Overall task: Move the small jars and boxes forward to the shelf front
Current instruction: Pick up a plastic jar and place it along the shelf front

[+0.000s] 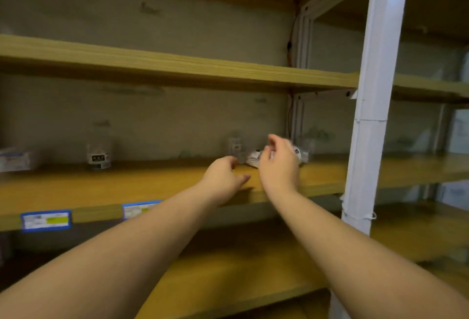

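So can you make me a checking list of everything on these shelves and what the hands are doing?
Surface: wooden middle shelf, mostly bare toward its front edge.
Job's things: small clear jar with a dark label and a second clear jar, both standing at the back; a white box at far left; a crumpled white packet at the back, partly hidden.
Clutter: nothing seen.
Hands: left hand loosely curled over the shelf, holding nothing; right hand reaching in front of the packet, contact unclear.
Cables: dark cable down the back corner.
Surroundings: white upright post; blue price tags on the shelf edge; image blurry.
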`<control>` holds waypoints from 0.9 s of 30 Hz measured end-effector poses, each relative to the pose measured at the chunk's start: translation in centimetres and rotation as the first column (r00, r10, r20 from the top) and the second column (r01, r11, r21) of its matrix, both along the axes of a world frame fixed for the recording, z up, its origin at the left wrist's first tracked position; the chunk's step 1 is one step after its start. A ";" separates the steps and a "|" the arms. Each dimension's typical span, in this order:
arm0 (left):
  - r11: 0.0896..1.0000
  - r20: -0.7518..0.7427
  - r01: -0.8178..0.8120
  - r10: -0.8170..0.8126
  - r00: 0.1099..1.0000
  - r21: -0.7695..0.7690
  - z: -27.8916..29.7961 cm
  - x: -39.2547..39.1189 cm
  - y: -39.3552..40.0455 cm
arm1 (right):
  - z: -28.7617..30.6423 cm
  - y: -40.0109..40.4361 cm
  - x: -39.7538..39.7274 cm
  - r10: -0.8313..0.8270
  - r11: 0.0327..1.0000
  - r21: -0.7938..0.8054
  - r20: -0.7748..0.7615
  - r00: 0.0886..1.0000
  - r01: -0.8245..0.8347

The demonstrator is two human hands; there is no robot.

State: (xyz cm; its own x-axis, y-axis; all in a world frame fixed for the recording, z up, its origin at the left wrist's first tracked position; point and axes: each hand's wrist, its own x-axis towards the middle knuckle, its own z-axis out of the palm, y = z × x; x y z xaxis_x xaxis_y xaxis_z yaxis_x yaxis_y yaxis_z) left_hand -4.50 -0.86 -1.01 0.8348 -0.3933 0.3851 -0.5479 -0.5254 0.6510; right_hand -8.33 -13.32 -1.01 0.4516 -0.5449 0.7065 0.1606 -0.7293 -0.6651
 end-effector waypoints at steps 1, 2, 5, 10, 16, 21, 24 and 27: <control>1.000 -0.005 -0.002 0.002 1.000 -0.014 0.3 -0.2 -2.4 | 0.1 -2.5 -0.5 -0.036 0.999 0.015 0.032 0.999 0.035; 0.999 -0.017 -0.013 0.012 1.000 -0.033 0.6 -0.1 -4.6 | 0.0 -5.0 -0.8 -0.058 0.998 0.035 0.027 0.998 0.057; 0.991 -0.066 -0.110 0.105 0.992 -0.081 0.4 0.9 -9.9 | -0.4 -11.5 0.3 0.042 0.997 0.069 -0.239 0.970 -0.026; 0.974 -0.050 -0.217 0.221 0.974 0.070 -0.7 2.1 -12.4 | -2.1 -15.1 3.5 0.266 0.946 -0.023 -0.521 0.811 -0.325; 0.985 -0.073 -0.164 0.160 0.984 -0.047 -1.2 2.3 -11.4 | -2.7 -15.5 3.0 0.269 0.925 -0.123 -0.459 0.847 -0.360; 0.973 -0.133 -0.173 0.154 0.979 -0.155 -0.8 1.7 -9.8 | -2.3 -15.0 1.7 0.251 0.908 -0.173 -0.504 0.826 -0.382; 0.971 -0.125 -0.188 0.170 0.977 -0.146 -0.8 1.6 -10.1 | -2.2 -15.5 1.4 0.315 0.889 -0.143 -0.499 0.807 -0.436; 0.977 -0.105 -0.181 0.169 0.980 -0.110 -0.8 0.5 -10.4 | -2.3 -15.5 1.5 0.350 0.872 -0.128 -0.510 0.786 -0.472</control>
State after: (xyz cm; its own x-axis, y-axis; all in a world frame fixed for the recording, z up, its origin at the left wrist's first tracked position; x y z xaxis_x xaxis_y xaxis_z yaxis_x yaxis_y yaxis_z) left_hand -3.95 -11.29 -1.77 0.9214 -0.1940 0.3368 -0.3876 -0.5236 0.7587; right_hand -6.79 -28.78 -3.36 0.8946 -0.0762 0.4404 0.2039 -0.8072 -0.5539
